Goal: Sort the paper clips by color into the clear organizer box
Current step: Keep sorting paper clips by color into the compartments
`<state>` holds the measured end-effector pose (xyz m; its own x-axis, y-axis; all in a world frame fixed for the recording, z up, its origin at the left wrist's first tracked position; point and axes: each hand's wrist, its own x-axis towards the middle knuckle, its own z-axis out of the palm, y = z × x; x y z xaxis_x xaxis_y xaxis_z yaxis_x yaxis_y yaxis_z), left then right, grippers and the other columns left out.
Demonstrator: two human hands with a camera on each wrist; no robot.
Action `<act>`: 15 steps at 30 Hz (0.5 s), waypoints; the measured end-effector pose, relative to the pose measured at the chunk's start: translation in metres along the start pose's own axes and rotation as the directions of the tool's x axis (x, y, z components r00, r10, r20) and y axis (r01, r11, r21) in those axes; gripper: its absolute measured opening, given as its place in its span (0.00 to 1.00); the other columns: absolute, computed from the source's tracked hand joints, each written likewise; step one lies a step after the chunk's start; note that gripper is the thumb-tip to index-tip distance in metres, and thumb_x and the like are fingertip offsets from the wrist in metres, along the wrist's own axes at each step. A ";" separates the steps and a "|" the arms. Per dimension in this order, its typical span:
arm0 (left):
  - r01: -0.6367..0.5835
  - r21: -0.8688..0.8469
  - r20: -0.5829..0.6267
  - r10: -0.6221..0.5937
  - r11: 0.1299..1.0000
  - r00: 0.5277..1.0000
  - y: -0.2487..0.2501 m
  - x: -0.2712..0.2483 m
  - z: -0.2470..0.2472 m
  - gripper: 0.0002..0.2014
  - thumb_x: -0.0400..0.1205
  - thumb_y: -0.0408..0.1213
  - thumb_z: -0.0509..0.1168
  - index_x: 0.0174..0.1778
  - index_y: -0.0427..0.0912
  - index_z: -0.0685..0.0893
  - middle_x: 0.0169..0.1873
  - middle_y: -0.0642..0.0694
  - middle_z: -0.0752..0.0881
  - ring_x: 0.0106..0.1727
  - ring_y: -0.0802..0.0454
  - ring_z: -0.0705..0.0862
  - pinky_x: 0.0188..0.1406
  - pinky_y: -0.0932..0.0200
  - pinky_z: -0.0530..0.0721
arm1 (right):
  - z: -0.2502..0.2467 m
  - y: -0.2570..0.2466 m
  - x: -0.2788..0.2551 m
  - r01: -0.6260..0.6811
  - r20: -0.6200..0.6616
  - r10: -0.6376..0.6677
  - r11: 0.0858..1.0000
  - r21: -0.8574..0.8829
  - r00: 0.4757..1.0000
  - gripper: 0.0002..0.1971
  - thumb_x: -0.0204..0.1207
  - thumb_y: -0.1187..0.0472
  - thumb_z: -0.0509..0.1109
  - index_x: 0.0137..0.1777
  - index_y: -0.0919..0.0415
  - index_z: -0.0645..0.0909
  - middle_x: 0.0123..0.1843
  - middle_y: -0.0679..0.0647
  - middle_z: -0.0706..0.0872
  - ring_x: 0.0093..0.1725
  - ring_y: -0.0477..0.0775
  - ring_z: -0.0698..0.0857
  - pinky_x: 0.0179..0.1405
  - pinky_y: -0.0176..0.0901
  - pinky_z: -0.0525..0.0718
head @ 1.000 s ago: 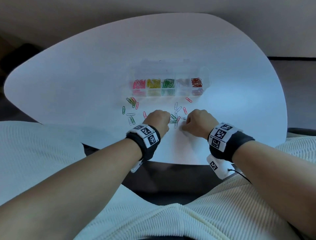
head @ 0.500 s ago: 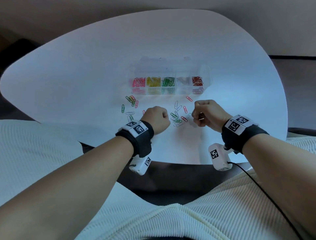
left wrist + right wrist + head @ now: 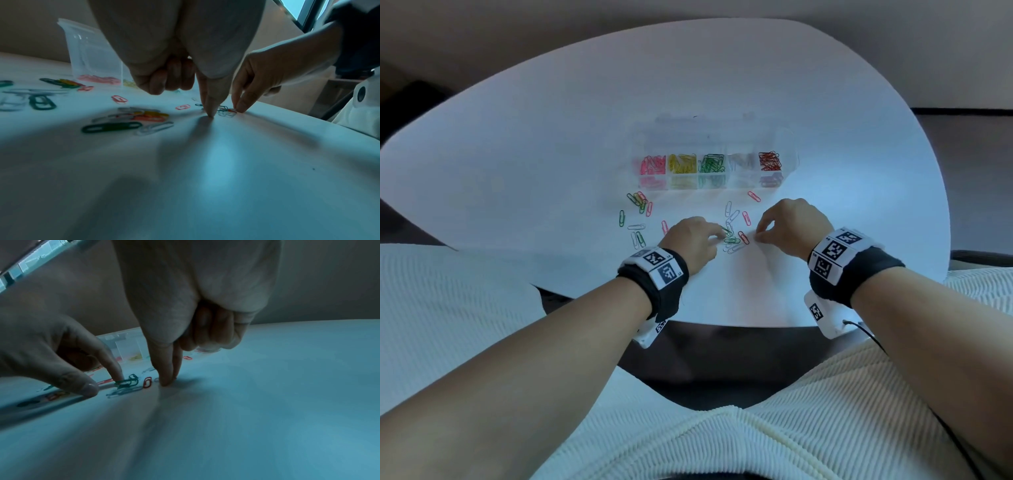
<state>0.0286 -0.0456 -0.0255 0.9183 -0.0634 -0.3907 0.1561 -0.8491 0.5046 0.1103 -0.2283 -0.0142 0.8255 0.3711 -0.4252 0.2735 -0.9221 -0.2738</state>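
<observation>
The clear organizer box (image 3: pixel 715 144) stands mid-table with pink, yellow, green, pale and red clips in separate compartments. Loose paper clips (image 3: pixel 734 228) lie in front of it. My left hand (image 3: pixel 717 236) is at the left of this pile. Its index tip presses on a green clip (image 3: pixel 127 382), its thumb (image 3: pixel 88 389) rests apart on the table, and its other fingers are curled. My right hand (image 3: pixel 758 236) is at the right of the pile, with thumb and index (image 3: pixel 167 381) pinched down on a pale clip (image 3: pixel 157 379) beside a red clip (image 3: pixel 147 382).
A second scatter of green, pink, yellow and pale clips (image 3: pixel 637 212) lies to the left on the white table (image 3: pixel 551 154). One pink clip (image 3: pixel 754 196) lies near the box's right end. The table's near edge runs just behind both wrists.
Half a second ago both hands were raised fists over the pile. Now both have dropped and their fingertips touch the table among the clips.
</observation>
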 end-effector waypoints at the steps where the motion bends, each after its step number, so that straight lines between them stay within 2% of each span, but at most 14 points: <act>1: 0.003 0.016 -0.014 -0.003 1.000 1.000 -0.001 0.000 0.001 0.14 0.82 0.36 0.64 0.63 0.47 0.85 0.53 0.43 0.82 0.58 0.45 0.80 0.51 0.61 0.70 | 0.000 0.000 0.000 -0.003 0.001 0.003 1.000 -0.001 1.000 0.06 0.72 0.47 0.77 0.45 0.46 0.89 0.41 0.50 0.85 0.34 0.53 0.83 0.35 0.38 0.76; 6: 0.054 0.069 -0.059 -0.050 0.996 0.997 -0.003 0.004 0.001 0.08 0.82 0.41 0.66 0.50 0.43 0.88 0.46 0.47 0.80 0.54 0.47 0.80 0.47 0.60 0.72 | -0.001 -0.005 -0.001 -0.039 0.005 0.039 0.999 -0.030 0.999 0.08 0.72 0.47 0.76 0.44 0.48 0.89 0.41 0.51 0.88 0.34 0.54 0.84 0.32 0.38 0.76; 9: 0.066 0.071 -0.058 -0.062 0.995 0.996 -0.002 0.005 0.001 0.08 0.82 0.40 0.65 0.51 0.42 0.87 0.48 0.45 0.83 0.54 0.46 0.81 0.46 0.59 0.73 | 0.002 -0.011 -0.004 -0.072 0.016 0.074 0.994 -0.088 0.997 0.08 0.71 0.49 0.74 0.45 0.53 0.86 0.43 0.53 0.87 0.37 0.56 0.84 0.35 0.39 0.78; 11: 0.073 0.038 -0.061 -0.070 0.997 0.996 -0.002 0.005 0.002 0.09 0.81 0.39 0.65 0.54 0.42 0.85 0.51 0.43 0.85 0.55 0.45 0.82 0.48 0.57 0.75 | 0.003 -0.012 -0.005 -0.110 0.042 0.116 0.987 -0.117 0.992 0.10 0.73 0.49 0.68 0.44 0.56 0.82 0.41 0.53 0.84 0.39 0.57 0.83 0.38 0.42 0.79; 13: 0.077 0.049 -0.051 -0.074 0.996 0.996 -0.002 0.005 0.001 0.09 0.82 0.39 0.64 0.54 0.42 0.86 0.51 0.43 0.85 0.54 0.45 0.82 0.49 0.57 0.76 | 0.001 -0.010 -0.006 -0.134 0.128 0.139 0.990 -0.045 0.982 0.11 0.78 0.52 0.59 0.39 0.58 0.75 0.39 0.53 0.79 0.40 0.58 0.79 0.37 0.43 0.75; 15: 0.073 0.090 -0.033 -0.070 0.993 0.997 -0.001 0.005 0.000 0.08 0.82 0.39 0.64 0.51 0.41 0.87 0.50 0.43 0.86 0.53 0.45 0.83 0.49 0.56 0.78 | -0.003 -0.008 -0.004 -0.132 0.254 0.087 0.977 0.166 0.963 0.12 0.78 0.61 0.55 0.33 0.61 0.68 0.34 0.55 0.74 0.36 0.59 0.72 0.30 0.43 0.66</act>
<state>0.0332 -0.0449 -0.0280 0.9166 0.0141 -0.3995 0.1896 -0.8952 0.4033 0.1067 -0.2230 -0.0075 0.6938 0.3051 -0.6524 0.0761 -0.9318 -0.3548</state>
